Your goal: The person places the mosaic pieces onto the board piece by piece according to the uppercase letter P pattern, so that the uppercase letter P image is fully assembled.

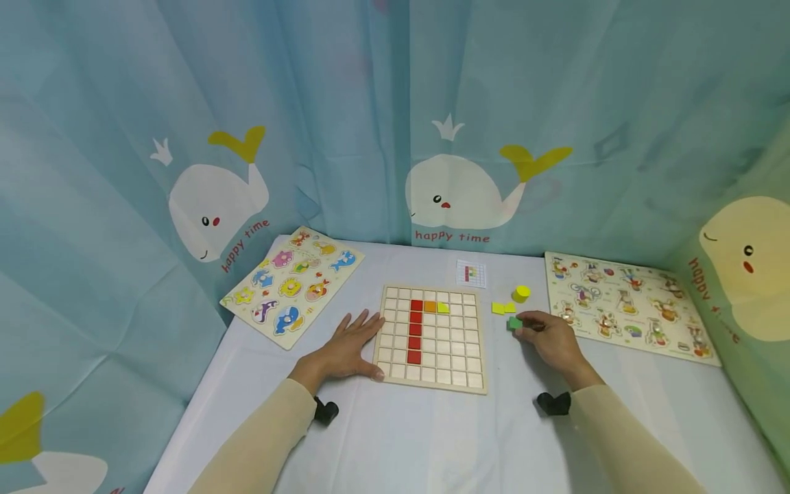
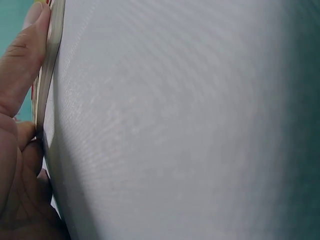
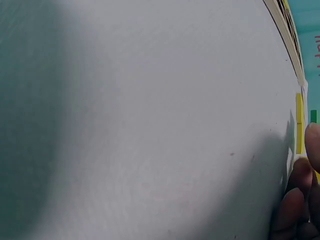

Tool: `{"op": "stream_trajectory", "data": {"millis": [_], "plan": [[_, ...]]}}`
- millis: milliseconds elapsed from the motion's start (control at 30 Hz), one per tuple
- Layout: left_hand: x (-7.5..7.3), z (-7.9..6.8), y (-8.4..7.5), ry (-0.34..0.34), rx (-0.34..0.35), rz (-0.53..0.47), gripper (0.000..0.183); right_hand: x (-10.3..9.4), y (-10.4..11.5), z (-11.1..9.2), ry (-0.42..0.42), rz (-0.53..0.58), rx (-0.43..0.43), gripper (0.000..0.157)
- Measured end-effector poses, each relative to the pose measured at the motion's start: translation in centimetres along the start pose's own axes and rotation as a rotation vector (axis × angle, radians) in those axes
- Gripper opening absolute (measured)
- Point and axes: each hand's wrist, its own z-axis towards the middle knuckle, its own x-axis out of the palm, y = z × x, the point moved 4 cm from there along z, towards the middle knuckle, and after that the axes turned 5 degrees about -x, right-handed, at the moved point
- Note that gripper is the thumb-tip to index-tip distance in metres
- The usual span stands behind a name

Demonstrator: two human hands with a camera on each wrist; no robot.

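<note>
A wooden grid board (image 1: 432, 387) lies on the table with a column of red tiles (image 1: 415, 342), an orange tile (image 1: 430, 307) and a yellow tile (image 1: 443, 308) in its cells. My left hand (image 1: 342, 351), fingers spread, rests at the board's left edge; its thumb (image 2: 25, 62) touches the board's side in the left wrist view. To the right of the board, my right hand (image 1: 553, 343) pinches a green block (image 1: 513, 323) between thumb and fingers. Just beyond it lie two yellow tiles (image 1: 498, 308). Most of the right hand is out of the right wrist view, where the green block (image 3: 313, 116) shows partly.
A small card (image 1: 472, 274) printed with a coloured grid lies behind the board. A yellow cylinder (image 1: 521, 294) stands near the yellow tiles. Picture puzzle boards lie at the left (image 1: 290, 285) and right (image 1: 629, 309). A whale-print curtain (image 1: 345, 123) closes off the back and sides.
</note>
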Motion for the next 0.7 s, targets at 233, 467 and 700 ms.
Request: {"op": "stream_trajectory", "data": {"millis": [233, 467, 700], "plan": [[0.1, 0.0, 0.0, 0.002, -0.005, 0.008, 0.123, 0.9, 0.8, 0.1, -0.036, 0.063, 0.002, 0.036], [-0.1, -0.1, -0.1, 0.002, 0.002, 0.002, 0.122, 2.3, 2.8, 0.4, -0.085, 0.12, -0.051, 0.035], [-0.2, -0.1, -0.3, 0.0, 0.003, 0.011, 0.122, 3.9, 5.4, 0.1, -0.078, 0.185, -0.076, 0.035]]}}
